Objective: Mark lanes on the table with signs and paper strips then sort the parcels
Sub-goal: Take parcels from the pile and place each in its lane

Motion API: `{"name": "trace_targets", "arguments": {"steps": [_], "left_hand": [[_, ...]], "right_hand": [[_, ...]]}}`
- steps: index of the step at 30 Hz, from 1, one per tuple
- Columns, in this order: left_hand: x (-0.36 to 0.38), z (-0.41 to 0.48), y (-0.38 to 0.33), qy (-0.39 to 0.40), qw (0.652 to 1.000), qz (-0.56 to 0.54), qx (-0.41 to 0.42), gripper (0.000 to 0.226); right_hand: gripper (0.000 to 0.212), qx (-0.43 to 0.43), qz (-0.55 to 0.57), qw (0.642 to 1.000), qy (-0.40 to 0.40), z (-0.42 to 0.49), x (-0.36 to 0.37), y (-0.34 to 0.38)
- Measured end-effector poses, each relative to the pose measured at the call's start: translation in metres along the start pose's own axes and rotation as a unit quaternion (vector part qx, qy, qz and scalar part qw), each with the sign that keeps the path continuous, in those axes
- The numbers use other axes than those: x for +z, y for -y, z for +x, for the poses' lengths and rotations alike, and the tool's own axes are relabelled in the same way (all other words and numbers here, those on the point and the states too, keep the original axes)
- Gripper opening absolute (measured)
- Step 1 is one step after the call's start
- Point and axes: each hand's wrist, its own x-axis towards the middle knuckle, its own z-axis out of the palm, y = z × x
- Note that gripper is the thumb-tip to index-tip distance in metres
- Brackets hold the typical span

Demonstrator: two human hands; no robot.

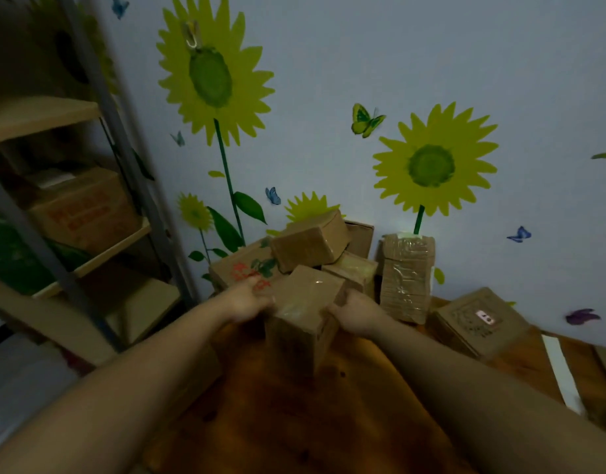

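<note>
At the bench's left end, close to the wall, we've got a brown cardboard parcel (303, 302) held btw. both hands. The left grip (247, 301) is clamped on its left side, fingers curled against it. The right grip (353, 316) clamps the right side. Both are blurred, so finger detail is vague, but neither is slack: each is grasping the parcel. The parcel stands tall, long axis approx. vertical and tilted a bit. Its taped top face looks up and toward us, w/ a shine on the tape. Its lower end hangs near the bench (294, 422); we can't tell if it touches. It sits centred btw. the grips, forearms coming in from either side.

Just behind it is the pile: a box w/ red print (238, 268) on the left, a small taped box (310, 239) tilted on top, and a tall taped bundle (406, 275) upright by the wall on the right. Further right a flat parcel w/ a label (479, 323) lies on the bench, and beyond it a white paper strip (561, 367). Left of the bench stands a shelf rack (89, 213) w/ cartons. Sunflower stickers (212, 77) cover the wall.
</note>
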Motion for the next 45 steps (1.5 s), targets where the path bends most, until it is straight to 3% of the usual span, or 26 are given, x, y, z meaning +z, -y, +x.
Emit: {"name": "trace_targets", "arguments": {"steps": [2,8,11,15,19,25,29,32,39,45], "left_hand": [[0.012,0.021,0.001,0.021,0.999,-0.023,-0.013,0.073],[0.048,0.058,0.012,0.054,0.998,-0.030,-0.020,0.063],[0.052,0.055,0.019,0.088,0.994,-0.057,-0.032,0.062],[0.053,0.045,0.021,0.204,0.975,-0.079,-0.033,0.054],[0.063,0.023,0.022,0.240,0.967,-0.079,0.019,0.053],[0.058,-0.030,0.022,0.231,0.941,-0.244,-0.050,0.061],[0.057,-0.060,0.018,0.179,0.960,-0.210,0.043,0.046],[0.054,-0.080,0.014,0.172,0.955,-0.218,0.102,0.062],[0.039,-0.113,-0.018,0.150,0.910,-0.305,0.238,0.073],[0.034,-0.151,-0.051,0.127,0.869,-0.352,0.324,0.075]], "right_hand": [[0.018,0.030,0.058,0.998,0.016,0.013,0.020,-0.008],[0.060,0.067,0.180,0.981,0.029,0.043,0.055,-0.032],[0.036,0.060,0.258,0.963,0.054,0.041,0.052,-0.036],[0.063,0.078,0.273,0.956,0.073,0.017,0.039,-0.038],[0.075,0.107,0.265,0.958,-0.003,-0.018,0.048,-0.037],[0.089,0.198,0.381,0.891,-0.149,-0.081,0.057,-0.009],[0.041,0.163,0.341,0.893,-0.243,-0.121,0.064,0.007],[0.027,0.132,0.329,0.893,-0.276,-0.150,0.059,0.018],[0.044,0.026,0.362,0.871,-0.330,-0.206,0.034,0.049],[0.043,-0.049,0.339,0.852,-0.396,-0.253,0.015,0.057]]}}
